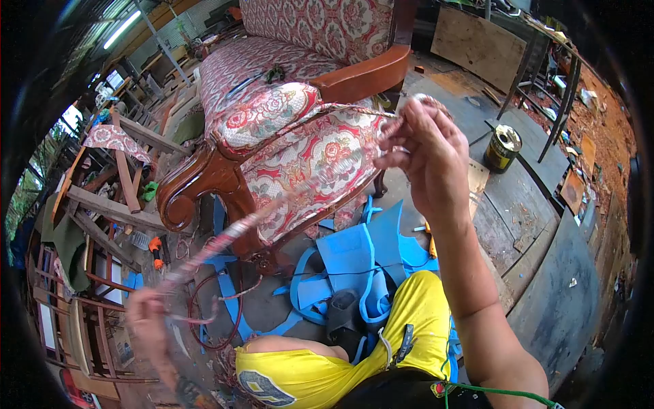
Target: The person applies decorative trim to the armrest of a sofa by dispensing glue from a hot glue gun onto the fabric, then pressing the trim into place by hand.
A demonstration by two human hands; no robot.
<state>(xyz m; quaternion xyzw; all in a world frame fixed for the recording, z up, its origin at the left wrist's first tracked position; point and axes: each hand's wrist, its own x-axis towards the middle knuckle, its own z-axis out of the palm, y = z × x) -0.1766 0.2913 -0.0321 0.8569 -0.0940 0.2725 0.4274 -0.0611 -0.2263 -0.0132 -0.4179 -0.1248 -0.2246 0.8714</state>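
A fabric-covered piping cord [255, 219] stretches diagonally between my two hands, blurred by motion. Its upper part loops around my right hand [426, 146], whose fingers are pinched on it in front of the sofa arm. Another length runs along the edge of the padded armrest [269, 117]. At the lower left, my left hand [148, 324] is smeared by motion, but the taut cord ends in its closed fingers. A loose tail of cord hangs near that hand. The floral sofa [310, 174] with carved wooden arm [225, 180] stands in front of me.
Blue foam scraps [347, 255] lie on the floor by my yellow shorts [409, 327]. An orange-and-black tool [157, 252] and wooden frames [112, 204] are at left. An open can [503, 148] stands at right, near flat boards [555, 293].
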